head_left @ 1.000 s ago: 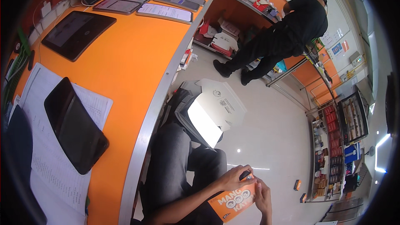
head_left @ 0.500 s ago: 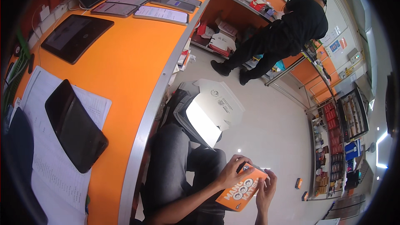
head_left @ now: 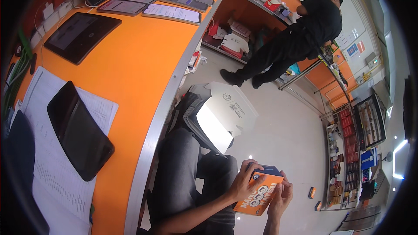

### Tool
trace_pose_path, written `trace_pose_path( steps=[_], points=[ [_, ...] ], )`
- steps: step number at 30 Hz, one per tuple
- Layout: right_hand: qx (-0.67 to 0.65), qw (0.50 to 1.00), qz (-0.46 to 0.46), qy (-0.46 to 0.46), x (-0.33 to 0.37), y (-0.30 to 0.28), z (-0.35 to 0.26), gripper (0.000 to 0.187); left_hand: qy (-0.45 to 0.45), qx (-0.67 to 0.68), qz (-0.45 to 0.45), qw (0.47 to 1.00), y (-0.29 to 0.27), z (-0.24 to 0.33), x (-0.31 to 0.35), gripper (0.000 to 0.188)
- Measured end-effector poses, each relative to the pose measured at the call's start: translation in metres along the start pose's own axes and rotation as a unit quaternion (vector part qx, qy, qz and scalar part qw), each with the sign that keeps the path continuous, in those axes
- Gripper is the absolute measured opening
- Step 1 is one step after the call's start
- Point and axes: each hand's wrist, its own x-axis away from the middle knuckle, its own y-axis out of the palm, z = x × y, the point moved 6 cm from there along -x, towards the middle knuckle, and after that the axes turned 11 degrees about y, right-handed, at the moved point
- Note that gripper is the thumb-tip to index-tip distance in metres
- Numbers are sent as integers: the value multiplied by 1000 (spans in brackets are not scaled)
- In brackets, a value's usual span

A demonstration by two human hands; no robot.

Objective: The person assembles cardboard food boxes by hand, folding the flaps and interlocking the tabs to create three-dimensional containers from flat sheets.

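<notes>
An orange carton box (head_left: 249,207) with white lettering, round pictures and a dark blue end is held up between my two hands, over my lap. My left hand (head_left: 242,187) grips its left side and upper edge, fingers curled over toward the blue end. On the opposite side, my right hand (head_left: 281,198) has its fingers and thumb closed on the box's right edge. Ahead of my knees, unfolded white cardboard blanks (head_left: 233,109) lie in a pile on something dark, the nearest one shining brightly.
To my left runs an orange counter (head_left: 135,61) with a metal edge. It carries a black tablet (head_left: 80,132) on an open notebook (head_left: 39,100), another tablet (head_left: 82,37) and several phones (head_left: 172,14). A person in black (head_left: 300,35) stands ahead; stocked shelves (head_left: 348,152) are at right.
The box has tilted and shifted slightly up and right in my hands, showing more of its dark blue end. The person ahead has turned and straightened up.
</notes>
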Motion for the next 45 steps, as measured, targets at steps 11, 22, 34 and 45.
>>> trace_pose_path(
  steps=[11,22,34,45],
  points=[
    [172,971,-85,142,-7,3,13,55,-23,-2,-32,999,3,-13,2,39],
    [284,917,-261,105,-1,11,35,33,-55,66,-289,953,23,-24,6,34],
    [319,937,-141,20,-21,-27,10,53,-85,83,-90,989,-14,-19,-18,24],
    [23,969,-151,194,-7,-52,45,50,-58,-110,-228,966,-13,-33,-14,41]
  ],
)
